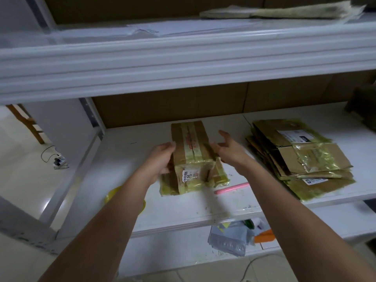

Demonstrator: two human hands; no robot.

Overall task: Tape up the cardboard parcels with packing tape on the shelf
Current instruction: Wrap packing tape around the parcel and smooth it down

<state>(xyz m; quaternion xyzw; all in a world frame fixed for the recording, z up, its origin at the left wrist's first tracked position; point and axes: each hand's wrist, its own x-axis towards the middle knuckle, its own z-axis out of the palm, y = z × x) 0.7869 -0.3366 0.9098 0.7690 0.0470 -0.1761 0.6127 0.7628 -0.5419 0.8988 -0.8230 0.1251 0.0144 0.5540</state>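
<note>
Cardboard parcel (191,153) flat on shelf (203,208), long axis running front-to-back.

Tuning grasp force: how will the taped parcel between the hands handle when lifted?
The taped parcel probably stays fairly stiff: its cardboard holds a boxy shape. Glossy tape covers much of it, so it may be slippery under the left hand. The loose flap at its near right corner could bend or catch.

Dim, flat indoor light with a greenish cast

Motion blur smears the left hand (162,157) and the top shelf (183,58); wide-angle bending bows edges toward 3 and 9 o'clock; floor glare at 8 o'clock.
</note>
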